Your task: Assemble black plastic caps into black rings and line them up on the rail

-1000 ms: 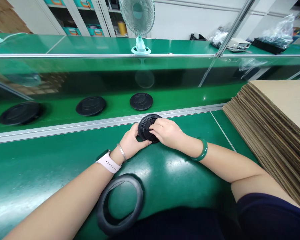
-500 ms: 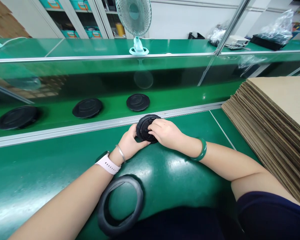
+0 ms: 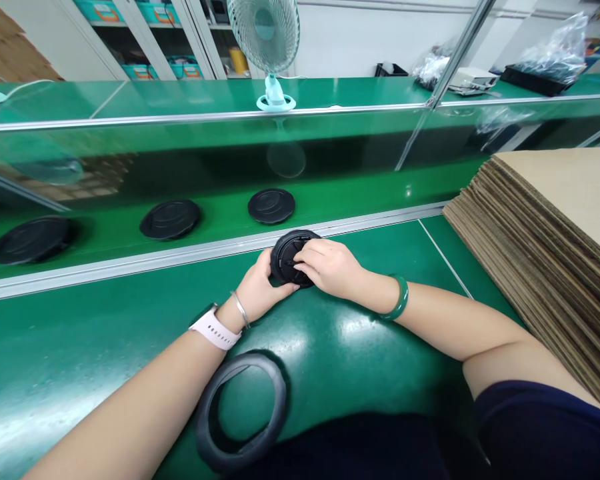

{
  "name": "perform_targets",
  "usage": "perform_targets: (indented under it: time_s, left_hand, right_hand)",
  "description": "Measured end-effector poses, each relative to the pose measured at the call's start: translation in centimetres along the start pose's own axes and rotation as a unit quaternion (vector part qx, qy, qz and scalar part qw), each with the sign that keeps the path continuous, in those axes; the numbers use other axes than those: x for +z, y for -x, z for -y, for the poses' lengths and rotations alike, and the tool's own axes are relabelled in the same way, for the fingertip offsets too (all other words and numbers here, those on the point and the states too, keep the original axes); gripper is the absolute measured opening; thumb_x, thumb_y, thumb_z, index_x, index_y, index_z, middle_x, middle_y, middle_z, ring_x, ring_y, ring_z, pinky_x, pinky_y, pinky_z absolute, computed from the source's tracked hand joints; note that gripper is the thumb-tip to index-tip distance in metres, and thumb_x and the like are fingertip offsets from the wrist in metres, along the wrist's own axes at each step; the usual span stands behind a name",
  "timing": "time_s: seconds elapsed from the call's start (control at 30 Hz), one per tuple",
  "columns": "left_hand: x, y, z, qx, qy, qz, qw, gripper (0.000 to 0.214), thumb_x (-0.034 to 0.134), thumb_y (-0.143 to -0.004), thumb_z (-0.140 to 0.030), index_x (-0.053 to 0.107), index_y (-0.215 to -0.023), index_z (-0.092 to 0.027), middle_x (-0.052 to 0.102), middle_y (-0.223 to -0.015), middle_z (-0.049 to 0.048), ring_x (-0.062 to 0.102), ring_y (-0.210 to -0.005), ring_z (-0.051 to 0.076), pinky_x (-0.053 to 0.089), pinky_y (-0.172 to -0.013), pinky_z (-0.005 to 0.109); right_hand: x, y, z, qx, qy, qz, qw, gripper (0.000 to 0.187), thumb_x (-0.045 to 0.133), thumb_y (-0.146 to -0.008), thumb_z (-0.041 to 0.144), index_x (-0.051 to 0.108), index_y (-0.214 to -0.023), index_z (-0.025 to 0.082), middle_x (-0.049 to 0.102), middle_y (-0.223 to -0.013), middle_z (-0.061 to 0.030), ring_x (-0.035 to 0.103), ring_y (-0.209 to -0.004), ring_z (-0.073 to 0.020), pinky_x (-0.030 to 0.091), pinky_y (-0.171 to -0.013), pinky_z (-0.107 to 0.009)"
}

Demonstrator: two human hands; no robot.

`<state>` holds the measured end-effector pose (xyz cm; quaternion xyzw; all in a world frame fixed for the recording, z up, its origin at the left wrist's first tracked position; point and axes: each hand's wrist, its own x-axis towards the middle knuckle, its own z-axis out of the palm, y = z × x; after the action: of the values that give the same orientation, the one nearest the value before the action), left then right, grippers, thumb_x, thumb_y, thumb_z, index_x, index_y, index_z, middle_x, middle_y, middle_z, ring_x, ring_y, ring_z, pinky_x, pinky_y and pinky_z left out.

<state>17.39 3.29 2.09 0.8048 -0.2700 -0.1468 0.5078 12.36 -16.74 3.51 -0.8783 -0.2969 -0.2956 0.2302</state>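
A round black plastic disc [image 3: 283,259] with a raised rim is tilted up above the green bench. My left hand [image 3: 261,288] grips its left edge, thumb along the lower rim and fingers behind it. The fingers of my right hand [image 3: 330,267] are pinched together at the disc's inner face; whether they hold a small part there is hidden. A dark grey ring [image 3: 279,393] lies on the bench below my left wrist, nearer my body.
Several black discs, among them one disc [image 3: 271,206] behind the metal rail [image 3: 200,253], rest on the green strip. A tall stack of cardboard sheets [image 3: 545,227] stands at the right. On the raised shelf at the back is a fan [image 3: 264,40].
Both hands and the disc stay almost in place, with only slight finger movement. The whole view has shifted a little.
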Motion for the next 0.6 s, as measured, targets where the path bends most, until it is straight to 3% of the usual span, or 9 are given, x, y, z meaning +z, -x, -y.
perform_targets:
  time_s: [0.33, 0.5, 0.6]
  left_hand:
    - [-0.07, -0.08, -0.34, -0.002, -0.015, -0.006, 1.000, 0.076, 0.082, -0.062, -0.043, 0.048, -0.124, -0.017, 0.066, -0.120, 0.0115, 0.066, -0.109, 0.031, 0.053, -0.097, 0.049]
    - [0.05, -0.07, -0.23, -0.016, -0.004, 0.000, 1.000, 0.076, 0.084, -0.061, -0.041, 0.048, -0.123, -0.018, 0.068, -0.118, 0.0113, 0.067, -0.109, 0.031, 0.053, -0.098, 0.049]
    - [0.04, -0.02, -0.29, -0.019, 0.004, -0.001, 1.000, 0.078, 0.084, -0.061, -0.041, 0.047, -0.125, -0.017, 0.067, -0.119, 0.0121, 0.067, -0.109, 0.030, 0.053, -0.098, 0.049]
  right_hand:
    - [0.08, 0.25, 0.77, 0.033, 0.078, 0.077, 0.993, 0.032, 0.048, -0.098, 0.011, 0.057, -0.129, 0.007, 0.061, -0.107, -0.0170, 0.056, -0.101, -0.0291, 0.054, -0.092, -0.046]
    - [0.23, -0.20, 0.80, 0.043, 0.111, 0.144, 0.982, 0.037, 0.048, -0.095, 0.008, 0.055, -0.131, 0.004, 0.059, -0.109, -0.0196, 0.053, -0.102, -0.0317, 0.054, -0.088, -0.047]
    - [-0.16, -0.39, 0.84, 0.033, 0.108, 0.138, 0.984, 0.033, 0.051, -0.098, 0.015, 0.057, -0.129, 0.005, 0.058, -0.109, -0.0191, 0.052, -0.102, -0.0324, 0.052, -0.087, -0.049]
